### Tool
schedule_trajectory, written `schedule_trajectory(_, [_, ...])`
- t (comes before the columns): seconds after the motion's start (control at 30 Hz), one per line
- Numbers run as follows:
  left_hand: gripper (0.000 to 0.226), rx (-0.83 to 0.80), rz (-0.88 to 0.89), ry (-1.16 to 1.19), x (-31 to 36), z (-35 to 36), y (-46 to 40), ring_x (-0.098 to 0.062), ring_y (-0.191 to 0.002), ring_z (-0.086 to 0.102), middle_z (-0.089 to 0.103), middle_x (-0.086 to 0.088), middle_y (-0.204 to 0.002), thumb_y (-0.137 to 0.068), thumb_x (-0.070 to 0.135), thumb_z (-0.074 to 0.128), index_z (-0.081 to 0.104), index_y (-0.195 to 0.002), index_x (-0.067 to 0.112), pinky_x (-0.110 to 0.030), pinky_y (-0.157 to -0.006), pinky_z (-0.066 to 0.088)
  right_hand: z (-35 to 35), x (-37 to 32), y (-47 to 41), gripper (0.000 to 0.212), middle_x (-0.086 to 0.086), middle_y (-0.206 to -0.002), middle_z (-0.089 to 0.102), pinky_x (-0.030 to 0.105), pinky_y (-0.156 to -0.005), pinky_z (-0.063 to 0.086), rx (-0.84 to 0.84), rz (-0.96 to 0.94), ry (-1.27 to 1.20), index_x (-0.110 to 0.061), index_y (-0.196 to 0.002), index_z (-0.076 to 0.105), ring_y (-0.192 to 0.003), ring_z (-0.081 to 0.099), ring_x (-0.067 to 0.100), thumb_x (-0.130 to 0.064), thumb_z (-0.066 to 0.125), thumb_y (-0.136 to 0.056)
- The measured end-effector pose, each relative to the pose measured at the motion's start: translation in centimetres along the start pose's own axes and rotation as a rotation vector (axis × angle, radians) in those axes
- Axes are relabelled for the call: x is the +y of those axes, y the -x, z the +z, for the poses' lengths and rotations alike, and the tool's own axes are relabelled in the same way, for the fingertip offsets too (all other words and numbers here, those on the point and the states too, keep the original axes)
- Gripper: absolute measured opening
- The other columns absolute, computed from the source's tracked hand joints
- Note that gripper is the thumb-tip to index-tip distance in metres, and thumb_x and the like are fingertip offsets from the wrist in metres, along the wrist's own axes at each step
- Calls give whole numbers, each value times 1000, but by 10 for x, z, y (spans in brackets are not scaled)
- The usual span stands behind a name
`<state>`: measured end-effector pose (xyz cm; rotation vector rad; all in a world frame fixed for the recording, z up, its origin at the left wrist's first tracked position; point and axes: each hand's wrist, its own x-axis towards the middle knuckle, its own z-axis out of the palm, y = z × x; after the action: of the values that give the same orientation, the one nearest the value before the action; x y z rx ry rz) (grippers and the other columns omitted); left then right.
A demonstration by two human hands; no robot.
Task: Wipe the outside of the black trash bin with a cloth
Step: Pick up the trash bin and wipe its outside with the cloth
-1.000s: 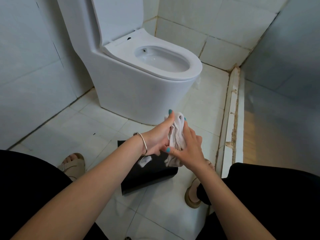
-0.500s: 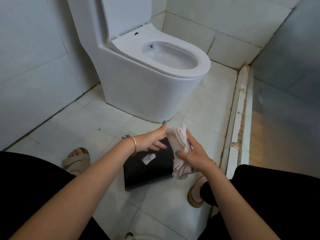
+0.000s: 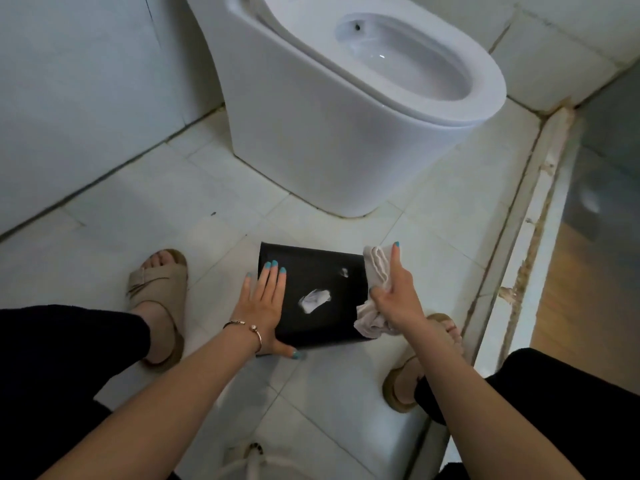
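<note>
While the bin (image 3: 311, 296) lies on the floor near the toilet (image 3: 346, 116), the left hand (image 3: 263, 306) presses flat, fingers apart, on its left side; the right hand (image 3: 394, 296), clamped on the cloth (image 3: 375, 268), is nearer the right edge, so the smear (image 3: 315, 299) lies left of it.

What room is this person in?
It looks like a bathroom. There is a white toilet with its seat showing, pale tiles on the floor, and tiled walls. On the floor a small black trash bin sits in front of the toilet.
</note>
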<state>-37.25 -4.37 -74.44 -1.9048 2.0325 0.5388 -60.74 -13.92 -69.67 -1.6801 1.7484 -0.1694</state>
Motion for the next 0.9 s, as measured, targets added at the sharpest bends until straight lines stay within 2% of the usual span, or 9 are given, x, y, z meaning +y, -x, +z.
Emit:
schedule_trajectory(0.13, [147,52,-75,40,-1,9,-2,-39,-141,-24,-26,-24,-152,-57,86,55,-27,-142,-2,-54,-115,-8,17,2,-15,92,11,-134,44,43,-91,42,16,85,-21,-45,-150,-8,-107,48,30,-20,54,-86])
schedule_trajectory(0.2, [147,61,-87,85,0,12,-3,-40,-141,-22,-26,-25,-152,-56,83,59,-24,-143,-1,-52,-117,-6,22,3,-17,88,7,-137,43,52,-97,37,89,178,-21,-47,-149,-1,-121,37,34,-30,58,-85])
schedule_trajectory(0.3, [148,59,-77,127,0,16,-5,-40,-141,-23,-27,-24,-152,-55,80,64,-26,-142,-1,-49,-118,-5,32,2,-14,92,5,-150,28,54,-100,35,118,202,-18,-42,-150,-2,-131,30,36,-53,61,-84])
schedule_trajectory(0.37, [148,49,-81,151,-1,17,-8,-39,-141,-23,-28,-22,-151,-55,78,66,-27,-142,1,-51,-117,-4,40,2,-14,80,6,-148,29,52,-96,40,197,155,25,-46,-149,-2,-126,39,35,-58,49,-89])
schedule_trajectory(0.47, [148,14,-64,240,0,18,-8,-37,-142,-20,-35,-16,-149,-56,71,72,-30,-142,4,-55,-116,2,43,7,-17,57,6,-127,42,42,-80,48,231,98,27,-55,-146,6,-99,54,26,-53,35,-96])
schedule_trajectory(0.57, [150,33,-13,348,-3,17,-5,-34,-145,-1,-41,-11,-146,-56,64,78,-28,-143,5,-45,-117,15,38,12,-24,49,2,-112,41,32,-70,40,160,97,50,-46,-148,20,-78,50,17,-44,34,-100])
schedule_trajectory(0.7, [151,93,35,526,-6,19,-4,-23,-139,27,-46,0,-144,-52,58,83,-24,-146,8,-19,-100,36,38,9,-26,40,2,-110,40,32,-72,38,127,81,52,-31,-139,37,-82,52,22,-39,36,-101])
schedule_trajectory(0.77, [152,118,43,538,-6,20,-4,-21,-137,32,-47,1,-144,-50,60,83,-23,-146,8,-17,-95,39,46,8,-22,33,1,-110,41,33,-71,41,77,23,72,-27,-131,41,-80,52,20,-40,36,-101])
schedule_trajectory(0.9, [152,135,31,489,-6,18,-3,-22,-138,29,-44,0,-146,-50,64,81,-23,-146,8,-22,-102,39,46,10,-26,23,0,-104,43,33,-69,42,77,18,68,-21,-113,47,-75,53,17,-38,36,-100])
